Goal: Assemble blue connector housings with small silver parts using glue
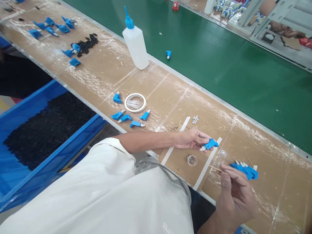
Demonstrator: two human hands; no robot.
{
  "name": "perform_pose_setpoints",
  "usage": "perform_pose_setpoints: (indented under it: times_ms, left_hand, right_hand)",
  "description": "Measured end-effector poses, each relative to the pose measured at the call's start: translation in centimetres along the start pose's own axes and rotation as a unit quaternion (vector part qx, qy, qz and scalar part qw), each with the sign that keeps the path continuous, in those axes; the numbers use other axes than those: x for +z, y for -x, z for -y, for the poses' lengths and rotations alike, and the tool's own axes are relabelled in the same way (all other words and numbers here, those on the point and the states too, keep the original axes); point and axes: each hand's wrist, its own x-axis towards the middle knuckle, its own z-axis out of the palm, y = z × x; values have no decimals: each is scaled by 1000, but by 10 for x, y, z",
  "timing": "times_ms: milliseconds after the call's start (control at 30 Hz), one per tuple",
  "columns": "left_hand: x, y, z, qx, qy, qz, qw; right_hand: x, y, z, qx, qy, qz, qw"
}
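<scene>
My left hand [191, 139] pinches a small blue plastic part [211, 144] with a white tip, held above the cardboard-covered bench. Between the thumb and fingers of my right hand [235, 195] is a thin wooden stick [215, 168], its tip pointing left. A small round clear dish [192, 160] sits on the bench below my left hand, between two strips of white tape [207, 167]. Just beyond my right hand lies a pile of blue parts with white ends [246, 170], with another thin stick beside it. Several tiny white pieces [195, 119] lie past my left hand.
A white squeeze bottle [136, 45] with a blue nozzle stands near the green conveyor belt [219, 65]. Left of me are a tape roll [126, 103], more blue parts [125, 117] and small black pieces [87, 45]. A blue bin [80, 136] of black pieces stands below the bench edge.
</scene>
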Motion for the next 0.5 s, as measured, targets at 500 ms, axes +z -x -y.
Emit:
perform_pose_setpoints:
  times_ms: [500]
  left_hand:
    - [-8,7,-54,146,76,-104,981]
  right_hand:
    - [9,-8,-24,-93,127,169,973]
